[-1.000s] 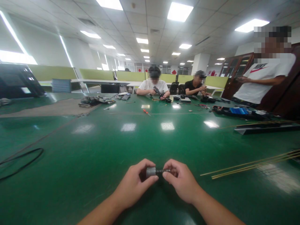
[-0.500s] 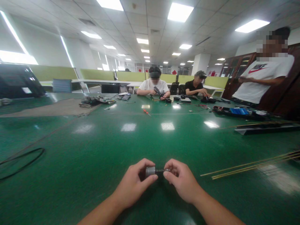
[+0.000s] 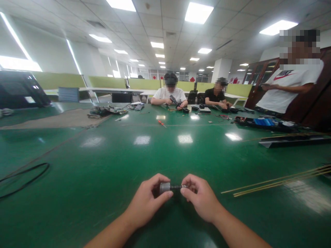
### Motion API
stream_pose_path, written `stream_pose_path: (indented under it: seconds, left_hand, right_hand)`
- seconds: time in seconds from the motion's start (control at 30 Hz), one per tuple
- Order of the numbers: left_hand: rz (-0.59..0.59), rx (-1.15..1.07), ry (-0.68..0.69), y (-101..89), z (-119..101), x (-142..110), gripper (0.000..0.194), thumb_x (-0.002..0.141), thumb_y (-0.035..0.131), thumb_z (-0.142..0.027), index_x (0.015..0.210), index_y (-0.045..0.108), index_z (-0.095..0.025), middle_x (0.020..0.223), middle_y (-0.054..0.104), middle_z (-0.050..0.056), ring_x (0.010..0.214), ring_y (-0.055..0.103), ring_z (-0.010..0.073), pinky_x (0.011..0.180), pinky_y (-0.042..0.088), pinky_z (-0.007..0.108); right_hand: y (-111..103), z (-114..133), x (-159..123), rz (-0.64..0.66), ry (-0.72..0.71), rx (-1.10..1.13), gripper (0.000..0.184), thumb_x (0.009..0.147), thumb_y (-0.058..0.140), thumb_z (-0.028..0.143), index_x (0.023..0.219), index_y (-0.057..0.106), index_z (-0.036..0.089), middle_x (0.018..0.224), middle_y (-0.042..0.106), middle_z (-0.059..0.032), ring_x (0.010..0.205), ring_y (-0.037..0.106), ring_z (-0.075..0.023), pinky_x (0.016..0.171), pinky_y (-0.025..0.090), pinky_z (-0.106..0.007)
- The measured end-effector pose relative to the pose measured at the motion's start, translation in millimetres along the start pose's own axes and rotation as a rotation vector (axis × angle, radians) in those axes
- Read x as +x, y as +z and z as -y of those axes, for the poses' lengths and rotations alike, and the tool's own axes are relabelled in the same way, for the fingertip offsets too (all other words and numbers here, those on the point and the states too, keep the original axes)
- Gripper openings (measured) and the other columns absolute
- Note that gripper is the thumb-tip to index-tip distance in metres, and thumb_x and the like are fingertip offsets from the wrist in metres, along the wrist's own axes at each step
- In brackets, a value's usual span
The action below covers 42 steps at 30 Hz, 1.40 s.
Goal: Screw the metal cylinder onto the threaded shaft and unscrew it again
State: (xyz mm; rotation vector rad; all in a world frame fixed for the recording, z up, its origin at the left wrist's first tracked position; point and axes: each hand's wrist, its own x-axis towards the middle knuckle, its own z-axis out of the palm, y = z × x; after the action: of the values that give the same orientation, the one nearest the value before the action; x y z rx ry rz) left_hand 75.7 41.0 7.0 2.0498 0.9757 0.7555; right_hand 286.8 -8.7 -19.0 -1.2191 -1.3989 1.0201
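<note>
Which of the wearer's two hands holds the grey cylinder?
The left hand: it grips the grey cylinder, whereas the right hand pinches the slim dark shaft at the end away from the cylinder.

"Where can the left hand (image 3: 152, 198) pass?"
"Leftward, over bare green tabletop (image 3: 103, 165) as far as the looped black cable (image 3: 43, 163). On its right, the dark shaft (image 3: 176, 187) and the right hand (image 3: 200, 198) close the gap."
"And the right hand?"
"Open surface runs ahead of it to the orange screwdriver (image 3: 161, 122); thin yellow rods (image 3: 274, 185) bar its right."
</note>
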Motion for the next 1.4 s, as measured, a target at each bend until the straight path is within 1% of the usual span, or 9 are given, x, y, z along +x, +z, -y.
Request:
stream_pose_path:
  seconds: [0.37,0.87,1.2,1.4]
  left_hand:
    - [-0.001,-0.031,-0.013,-1.5,-1,2,0.023,0.084,0.068,-0.039,0.098,0.065,-0.021,0.084,0.064,-0.001,0.077,0.058,0.0191,0.072,0.042,0.028]
    - [-0.01,-0.043,-0.008,-1.4,-1,0,0.023,0.084,0.069,-0.039,0.097,0.064,-0.021,0.084,0.065,-0.001,0.077,0.059,0.0186,0.072,0.042,0.027]
    - [-0.012,-0.031,-0.02,-1.8,-2,1,0.025,0.084,0.069,-0.04,0.098,0.064,-0.021,0.085,0.066,0.0,0.077,0.06,0.0194,0.071,0.043,0.028]
    - [-0.014,-0.026,-0.022,-2.3,-3,-1,0.022,0.083,0.07,-0.038,0.097,0.065,-0.021,0.084,0.065,-0.001,0.077,0.06,0.0192,0.071,0.042,0.028]
  right_hand:
    - [-1,2,-1,-0.015,0.018,0.001,0.007,0.08,0.062,0.024,0.082,0.06,0.017,0.064,0.052,0.0035,0.058,0.051,-0.0141,0.056,0.038,-0.026]
    - [-5,2,-1,-0.017,0.004,0.018,0.006,0.079,0.063,0.023,0.08,0.06,0.017,0.065,0.053,0.003,0.059,0.051,-0.0137,0.058,0.039,-0.025]
    - [-7,1,0,-0.019,0.014,0.052,0.006,0.079,0.065,0.022,0.079,0.061,0.017,0.063,0.055,0.0036,0.056,0.053,-0.0125,0.056,0.041,-0.024]
    - [-10,1,1,-0.021,0.023,0.083,0.008,0.078,0.067,0.023,0.079,0.061,0.017,0.063,0.056,0.0032,0.056,0.055,-0.0128,0.055,0.042,-0.024]
